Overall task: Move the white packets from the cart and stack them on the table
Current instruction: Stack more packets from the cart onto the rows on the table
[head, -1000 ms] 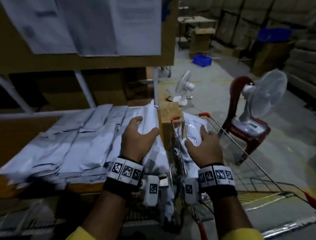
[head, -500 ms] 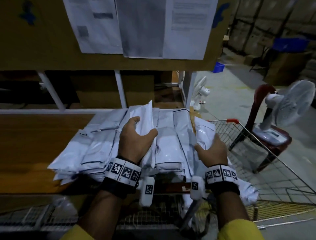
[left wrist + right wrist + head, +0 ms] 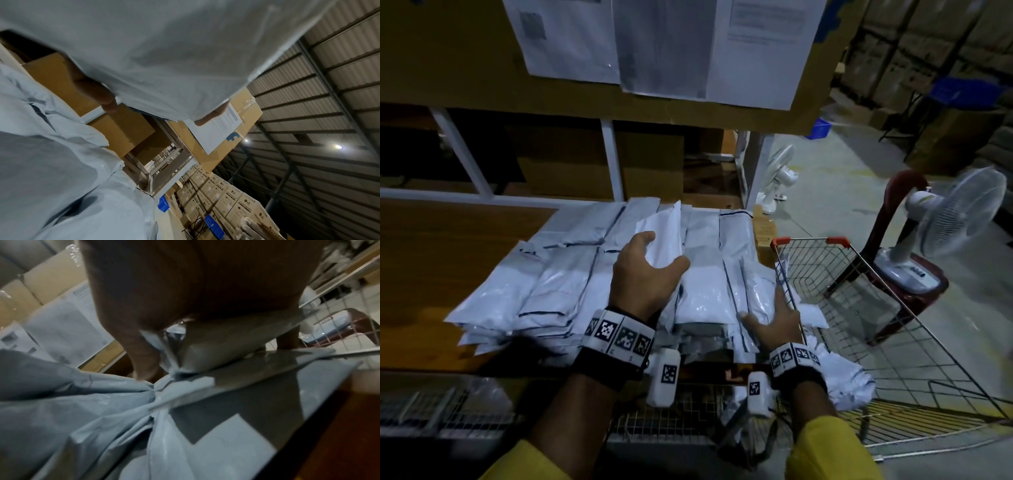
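While the left hand [image 3: 645,274] is curling round a white packet [image 3: 666,236] at frame centre, the right hand [image 3: 777,317] is pressing flat on the worktop [image 3: 448,246] stack's right edge — soft, slippery, light-looking film — best pinched at a seam.

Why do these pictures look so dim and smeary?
Head view: the light is low, with straight shelf posts bowed by the wide lens. Left wrist view: a packet fills the top, and ceiling lamps flare. Right wrist view: the right hand is dark and blurred, and so are the packets.
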